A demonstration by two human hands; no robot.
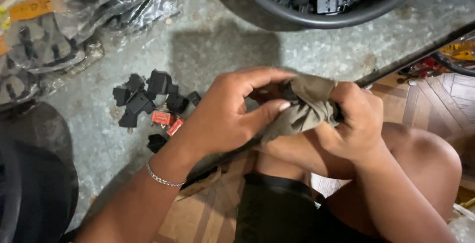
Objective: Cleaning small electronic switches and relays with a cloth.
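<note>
Holding a crumpled grey-brown cloth between both hands, we keep it above the near edge of the grey table, over our knees. Our left hand curls its fingers over the cloth, thumb pressed into the fabric. Our right hand closes tightly around the other end. A small dark part seems wrapped inside; we cannot tell what it is. A heap of black and red switches lies left of the hands, and a black basin sits beyond.
</note>
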